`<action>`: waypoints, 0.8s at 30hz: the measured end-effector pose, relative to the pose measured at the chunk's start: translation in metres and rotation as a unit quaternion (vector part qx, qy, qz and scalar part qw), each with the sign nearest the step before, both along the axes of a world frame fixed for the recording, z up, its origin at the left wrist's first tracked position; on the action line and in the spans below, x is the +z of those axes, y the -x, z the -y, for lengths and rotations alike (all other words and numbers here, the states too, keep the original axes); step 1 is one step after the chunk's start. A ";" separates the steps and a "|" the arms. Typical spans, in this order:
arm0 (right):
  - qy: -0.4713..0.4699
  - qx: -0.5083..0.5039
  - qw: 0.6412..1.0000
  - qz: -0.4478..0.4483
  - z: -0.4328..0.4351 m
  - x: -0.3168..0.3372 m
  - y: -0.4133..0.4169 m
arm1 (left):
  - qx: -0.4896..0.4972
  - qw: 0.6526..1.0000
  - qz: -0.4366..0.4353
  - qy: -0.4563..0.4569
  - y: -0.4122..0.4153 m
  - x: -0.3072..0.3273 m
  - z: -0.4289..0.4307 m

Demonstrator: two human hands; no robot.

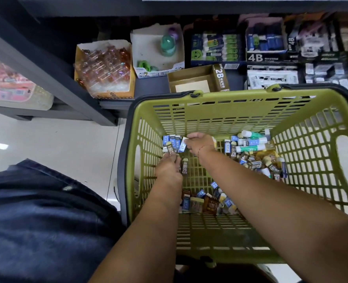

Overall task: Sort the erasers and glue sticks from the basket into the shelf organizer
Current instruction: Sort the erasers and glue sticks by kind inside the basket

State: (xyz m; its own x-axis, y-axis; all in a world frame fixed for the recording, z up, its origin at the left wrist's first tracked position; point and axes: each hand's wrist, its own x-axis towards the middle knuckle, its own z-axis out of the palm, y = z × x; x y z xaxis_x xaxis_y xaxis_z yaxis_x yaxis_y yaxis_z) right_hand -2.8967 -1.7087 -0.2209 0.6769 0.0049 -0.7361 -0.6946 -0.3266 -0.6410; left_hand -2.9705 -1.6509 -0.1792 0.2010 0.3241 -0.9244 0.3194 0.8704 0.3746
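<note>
Erasers (pixel 174 140) are heaped in the far left corner of the basket (pixel 209 111), and both hands are down in there with them. The left hand (pixel 169 167) is the nearer one, its fingers curled round a brown 2B eraser (pixel 171 150) that pokes out toward the heap. The right hand (pixel 199 142) reaches in just beyond it, fingertips pinching a blue eraser (pixel 182 146) that sits tilted at the heap's edge. A loose eraser (pixel 184 166) lies on the basket floor, just beside the left hand.

Glue sticks (pixel 250 142) lie over in the far right corner, well apart from both hands, with a second pile (pixel 256 163) of erasers just in front of them. A third pile (pixel 207 201) sits on the near side, between the two forearms. On the shelf (pixel 151 86), an open 2B box (pixel 197 80) stands just behind the basket's rim, and a green glue box (pixel 216 50) stands behind that.
</note>
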 end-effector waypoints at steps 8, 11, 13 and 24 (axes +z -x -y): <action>-0.014 -0.056 0.998 -0.036 -0.014 0.001 -0.002 | 0.039 0.999 -0.014 -0.008 0.000 -0.007 -0.001; -0.077 -0.081 0.991 -0.070 -0.007 0.006 -0.005 | 0.019 0.998 -0.058 -0.034 0.006 -0.012 0.000; -0.108 -0.087 0.987 -0.077 -0.002 0.009 -0.005 | 0.010 0.998 -0.058 -0.032 0.011 -0.014 0.002; -0.025 0.137 0.986 -0.090 0.036 0.012 0.030 | -0.143 0.987 -0.031 -0.067 0.024 -0.014 0.013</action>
State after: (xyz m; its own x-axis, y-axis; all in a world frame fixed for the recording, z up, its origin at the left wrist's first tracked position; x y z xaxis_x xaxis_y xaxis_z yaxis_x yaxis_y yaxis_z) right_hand -2.9269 -1.7445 -0.2089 0.5037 0.2085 -0.8383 -0.6884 -0.4894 -0.5353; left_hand -2.9940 -1.6635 -0.1930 0.2455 0.3832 -0.8905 0.5708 0.6854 0.4522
